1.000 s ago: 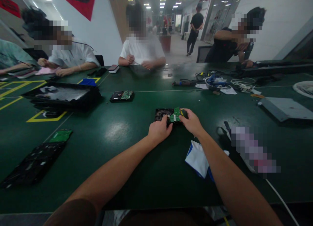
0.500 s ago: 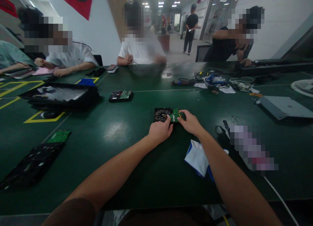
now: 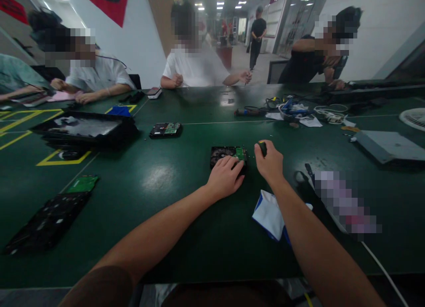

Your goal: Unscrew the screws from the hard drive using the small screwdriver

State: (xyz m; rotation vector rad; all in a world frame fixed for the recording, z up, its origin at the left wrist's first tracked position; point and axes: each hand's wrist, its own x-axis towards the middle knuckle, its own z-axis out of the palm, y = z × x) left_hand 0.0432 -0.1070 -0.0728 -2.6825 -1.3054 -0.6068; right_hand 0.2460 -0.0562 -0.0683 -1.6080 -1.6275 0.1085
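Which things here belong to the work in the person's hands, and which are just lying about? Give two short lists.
In hand: left hand, hard drive, right hand, small dark tool.
Lying about: second drive, black tray, white-blue cloth, loose green board.

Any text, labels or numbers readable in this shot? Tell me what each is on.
Nothing reads clearly.
Red banner: dark marks, cut off and blurred.
Hard drive under the left hand: board print too small.
Second hard drive: too small.
Dark tool in the right hand: no legible marking.
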